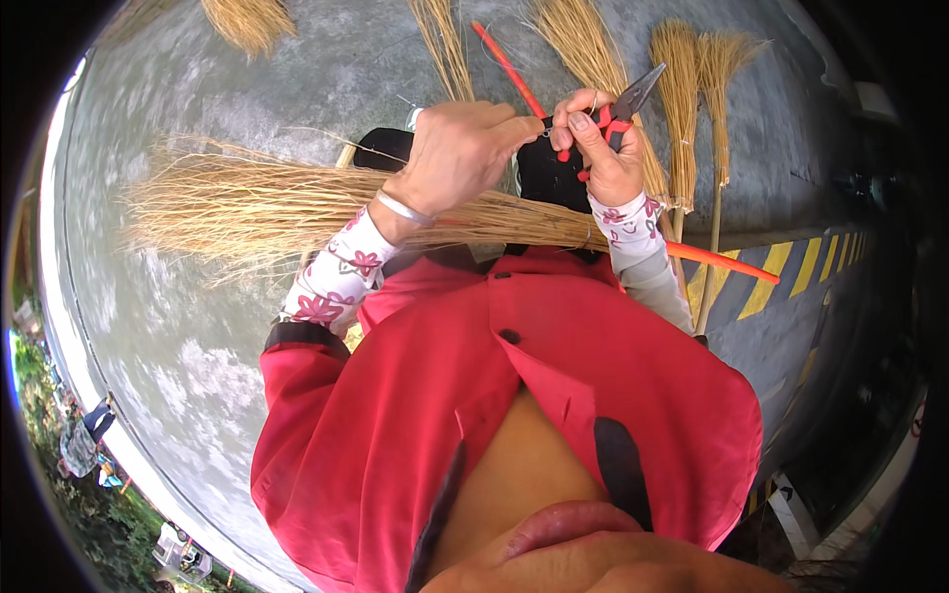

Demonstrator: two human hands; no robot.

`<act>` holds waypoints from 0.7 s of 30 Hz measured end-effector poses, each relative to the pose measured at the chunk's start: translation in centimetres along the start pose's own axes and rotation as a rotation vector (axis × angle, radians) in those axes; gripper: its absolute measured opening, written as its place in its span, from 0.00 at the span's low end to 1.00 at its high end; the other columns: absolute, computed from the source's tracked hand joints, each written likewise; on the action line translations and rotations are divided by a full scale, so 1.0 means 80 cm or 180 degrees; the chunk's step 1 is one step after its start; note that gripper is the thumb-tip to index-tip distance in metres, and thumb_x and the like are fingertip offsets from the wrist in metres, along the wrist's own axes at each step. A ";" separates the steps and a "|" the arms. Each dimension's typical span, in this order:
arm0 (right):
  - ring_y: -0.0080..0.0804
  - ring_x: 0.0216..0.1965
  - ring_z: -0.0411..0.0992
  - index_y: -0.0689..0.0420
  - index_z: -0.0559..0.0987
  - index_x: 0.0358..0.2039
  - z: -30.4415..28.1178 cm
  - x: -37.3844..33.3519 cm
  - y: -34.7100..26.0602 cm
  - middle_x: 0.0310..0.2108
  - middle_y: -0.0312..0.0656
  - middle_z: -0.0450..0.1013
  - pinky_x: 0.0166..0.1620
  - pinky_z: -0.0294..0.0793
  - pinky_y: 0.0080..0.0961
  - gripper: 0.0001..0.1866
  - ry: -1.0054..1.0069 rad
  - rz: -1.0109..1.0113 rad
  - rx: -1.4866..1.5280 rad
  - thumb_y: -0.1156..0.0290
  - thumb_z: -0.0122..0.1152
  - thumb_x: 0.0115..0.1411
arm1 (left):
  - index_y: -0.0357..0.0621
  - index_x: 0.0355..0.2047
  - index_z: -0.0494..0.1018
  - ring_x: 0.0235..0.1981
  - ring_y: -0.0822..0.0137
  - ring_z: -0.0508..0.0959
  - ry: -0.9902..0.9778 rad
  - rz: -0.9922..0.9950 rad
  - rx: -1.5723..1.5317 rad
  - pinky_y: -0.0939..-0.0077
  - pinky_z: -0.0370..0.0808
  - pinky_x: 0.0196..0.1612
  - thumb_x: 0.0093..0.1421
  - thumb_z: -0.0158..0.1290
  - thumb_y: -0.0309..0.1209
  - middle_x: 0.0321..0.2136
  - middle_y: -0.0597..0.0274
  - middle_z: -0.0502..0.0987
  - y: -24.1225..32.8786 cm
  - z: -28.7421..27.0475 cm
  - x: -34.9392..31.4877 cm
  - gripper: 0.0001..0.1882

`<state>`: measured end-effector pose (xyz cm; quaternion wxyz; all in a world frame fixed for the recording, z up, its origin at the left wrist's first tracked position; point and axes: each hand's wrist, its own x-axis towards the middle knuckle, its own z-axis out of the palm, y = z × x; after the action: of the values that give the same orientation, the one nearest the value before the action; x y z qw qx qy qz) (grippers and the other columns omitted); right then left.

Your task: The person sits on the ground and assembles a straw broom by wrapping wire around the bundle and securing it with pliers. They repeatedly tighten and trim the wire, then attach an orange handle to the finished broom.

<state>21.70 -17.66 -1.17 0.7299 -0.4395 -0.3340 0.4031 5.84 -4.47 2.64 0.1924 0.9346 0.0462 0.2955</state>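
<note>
A straw broom [257, 203] lies across my lap, its bristles fanned to the left and its orange handle [727, 262] sticking out to the right. Above the broom, my left hand [460, 148] is closed, fingers pinched on a thin metal wire [547, 132] whose short length shows between my hands. My right hand [605, 158] is closed around pliers [633, 97] with red and black grips; their dark jaws point up and to the right, away from the wire. Both hands are close together, just apart from the bristles.
More straw brooms lie on the grey concrete floor [326, 59]: one broom head [247, 22] far left, others [677, 109] at the right. An orange stick [509, 69] lies ahead of my hands. A yellow-and-black striped edge [781, 272] runs along the right.
</note>
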 end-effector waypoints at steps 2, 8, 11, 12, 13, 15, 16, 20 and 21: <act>0.24 0.32 0.71 0.61 0.74 0.45 0.001 -0.002 -0.003 0.34 0.42 0.74 0.38 0.72 0.25 0.07 0.0016 -0.0142 -0.0380 0.75 0.56 0.68 | 0.50 0.33 0.80 0.20 0.61 0.75 0.0110 0.0010 -0.0029 0.67 0.70 0.22 0.49 0.56 0.24 0.19 0.65 0.72 0.004 0.000 -0.001 0.10; 0.25 0.33 0.76 0.63 0.76 0.43 0.004 -0.002 -0.023 0.35 0.40 0.76 0.39 0.75 0.22 0.07 -0.0245 -0.0457 -0.1102 0.76 0.58 0.66 | 0.47 0.38 0.81 0.22 0.58 0.79 -0.0460 -0.0202 -0.0149 0.70 0.75 0.25 0.57 0.59 0.26 0.28 0.60 0.82 0.014 -0.020 -0.001 0.08; 0.26 0.34 0.77 0.64 0.76 0.43 0.003 0.009 -0.047 0.34 0.40 0.76 0.40 0.76 0.23 0.07 -0.0641 -0.0783 -0.1652 0.76 0.58 0.66 | 0.48 0.35 0.81 0.22 0.58 0.79 -0.0462 -0.0609 -0.0762 0.70 0.74 0.24 0.59 0.57 0.27 0.26 0.61 0.81 0.021 -0.027 0.003 0.05; 0.27 0.35 0.77 0.64 0.76 0.42 0.004 0.015 -0.055 0.34 0.40 0.76 0.40 0.76 0.23 0.07 -0.0767 -0.0933 -0.1773 0.77 0.58 0.65 | 0.49 0.34 0.81 0.21 0.58 0.79 -0.0416 -0.0748 -0.1034 0.69 0.74 0.24 0.59 0.56 0.27 0.24 0.62 0.81 0.022 -0.029 0.005 0.05; 0.28 0.35 0.77 0.64 0.76 0.42 0.005 0.021 -0.062 0.34 0.40 0.76 0.40 0.76 0.23 0.07 -0.0904 -0.1097 -0.1905 0.77 0.59 0.65 | 0.48 0.34 0.81 0.22 0.58 0.79 -0.0405 -0.0920 -0.1215 0.70 0.74 0.25 0.61 0.56 0.28 0.25 0.61 0.81 0.022 -0.030 0.008 0.04; 0.28 0.35 0.78 0.64 0.76 0.42 0.008 0.033 -0.073 0.35 0.41 0.76 0.40 0.76 0.23 0.07 -0.0908 -0.1138 -0.1892 0.77 0.59 0.65 | 0.46 0.34 0.82 0.23 0.60 0.80 -0.0409 -0.1134 -0.1573 0.73 0.74 0.27 0.64 0.56 0.30 0.27 0.60 0.82 0.018 -0.033 0.016 0.05; 0.28 0.36 0.78 0.64 0.76 0.42 0.011 0.037 -0.077 0.35 0.41 0.76 0.40 0.76 0.24 0.07 -0.0895 -0.1134 -0.1937 0.77 0.59 0.65 | 0.45 0.35 0.81 0.24 0.62 0.80 -0.0396 -0.1141 -0.1770 0.73 0.74 0.28 0.64 0.56 0.30 0.27 0.60 0.82 0.016 -0.034 0.018 0.06; 0.27 0.36 0.78 0.64 0.76 0.42 0.020 0.041 -0.092 0.35 0.41 0.76 0.41 0.76 0.23 0.07 -0.0961 -0.1027 -0.1460 0.77 0.59 0.65 | 0.40 0.36 0.81 0.26 0.75 0.77 -0.0384 -0.1140 -0.2901 0.78 0.71 0.29 0.66 0.55 0.33 0.29 0.65 0.82 0.012 -0.038 0.025 0.09; 0.25 0.36 0.77 0.64 0.76 0.42 0.022 0.042 -0.096 0.36 0.40 0.77 0.41 0.76 0.22 0.07 -0.1000 -0.1026 -0.1373 0.76 0.59 0.65 | 0.39 0.36 0.81 0.26 0.78 0.75 -0.0424 -0.1165 -0.3250 0.79 0.70 0.28 0.67 0.55 0.33 0.30 0.67 0.82 0.013 -0.041 0.026 0.10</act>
<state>23.99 -16.25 6.95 0.6139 -0.4579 -0.5859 0.2650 5.66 -3.90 6.58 0.6724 0.7159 0.0464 0.1822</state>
